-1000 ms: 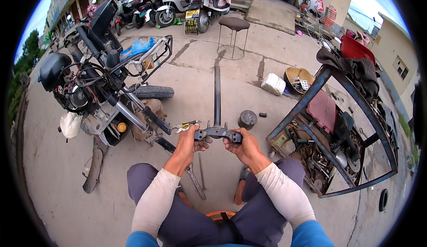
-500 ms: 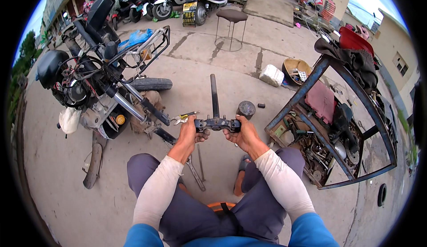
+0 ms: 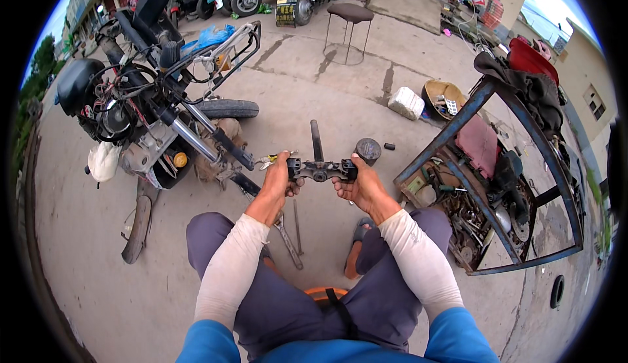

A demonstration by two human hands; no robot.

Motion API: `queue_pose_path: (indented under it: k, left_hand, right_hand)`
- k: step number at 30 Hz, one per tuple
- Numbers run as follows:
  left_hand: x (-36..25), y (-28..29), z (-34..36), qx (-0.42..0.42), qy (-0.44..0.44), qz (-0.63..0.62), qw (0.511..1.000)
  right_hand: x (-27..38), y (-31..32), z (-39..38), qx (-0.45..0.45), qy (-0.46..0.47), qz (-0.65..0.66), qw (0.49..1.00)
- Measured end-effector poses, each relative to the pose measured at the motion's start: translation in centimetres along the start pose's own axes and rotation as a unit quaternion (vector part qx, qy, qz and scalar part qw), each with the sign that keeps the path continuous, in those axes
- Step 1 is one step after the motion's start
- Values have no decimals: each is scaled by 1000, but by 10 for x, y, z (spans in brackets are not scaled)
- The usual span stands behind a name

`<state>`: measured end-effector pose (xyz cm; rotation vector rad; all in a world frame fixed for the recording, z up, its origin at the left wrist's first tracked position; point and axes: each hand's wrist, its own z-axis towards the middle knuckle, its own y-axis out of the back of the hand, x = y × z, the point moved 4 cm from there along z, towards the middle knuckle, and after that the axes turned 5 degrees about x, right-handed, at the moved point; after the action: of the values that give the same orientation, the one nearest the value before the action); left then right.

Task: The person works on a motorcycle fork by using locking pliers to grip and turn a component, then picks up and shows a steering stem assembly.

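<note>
lowered slightly since before, steering yoke (image 3: 320, 169) sits clenched in left hand (image 3: 278, 183) and right hand (image 3: 360, 183) fingers; heavy, rigid steel, best gripped at clamp ends.

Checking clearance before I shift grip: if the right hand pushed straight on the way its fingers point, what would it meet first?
The right hand points forward-left, already gripping the T-shaped steering yoke. Past that, probably the dismantled motorcycle, though depth is unclear.

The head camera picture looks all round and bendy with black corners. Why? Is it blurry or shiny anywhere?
Head view: a fisheye lens bends the blue metal rack toward the black rim. Soft daylight, faint shadows, no glare. The left hand, right hand and dark T-shaped metal part look sharp.
</note>
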<state>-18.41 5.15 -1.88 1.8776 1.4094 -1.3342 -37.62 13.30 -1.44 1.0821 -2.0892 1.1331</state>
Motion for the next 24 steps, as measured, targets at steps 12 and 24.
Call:
queue_pose_path:
  k: [12,24]
  left_hand:
    - [5,1,6,-6,20,-6,1000]
    - [8,0,8,-5,33,-6,999]
  right_hand:
    - [-1,-1,-1,5,0,24,1000]
    - [0,0,-6,-1,-3,32,999]
